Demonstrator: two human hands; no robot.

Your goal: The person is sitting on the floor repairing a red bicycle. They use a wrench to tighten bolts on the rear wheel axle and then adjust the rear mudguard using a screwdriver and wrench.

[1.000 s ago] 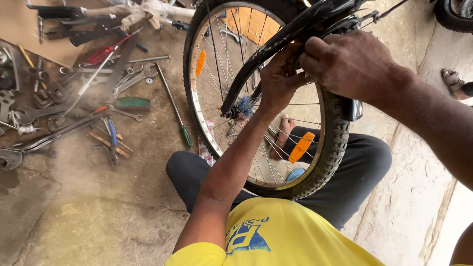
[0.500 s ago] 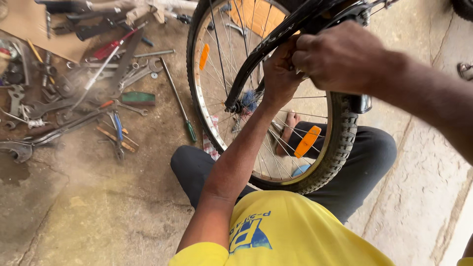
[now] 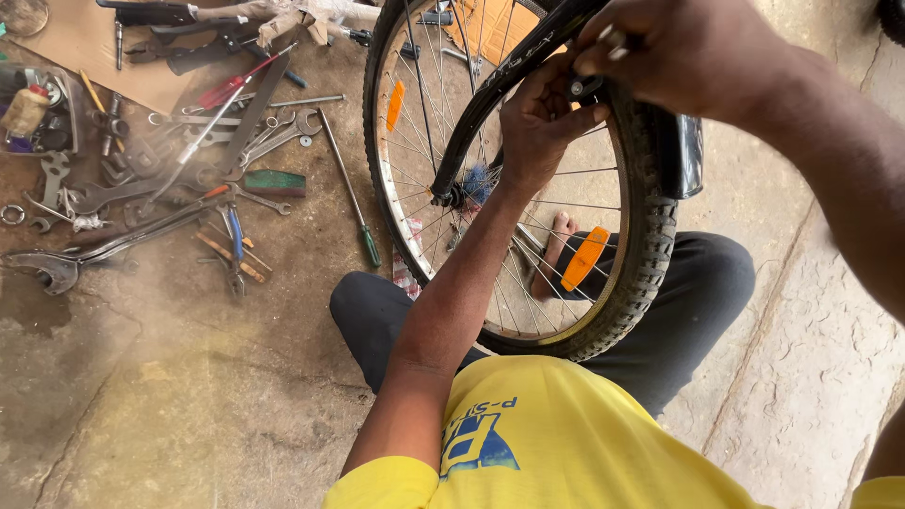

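Up top, both hands (left hand (image 3: 539, 118), right hand (image 3: 683, 52)) clasp the bicycle fork (image 3: 490, 104)

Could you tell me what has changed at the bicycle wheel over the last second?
Little has changed. The left hand keeps its grip on the black fork blade, and the right hand stays clamped at the top of the wheel, both sitting a little higher in the picture. The view has drifted slightly, so the tools on the floor appear shifted. Nothing was picked up or let go.
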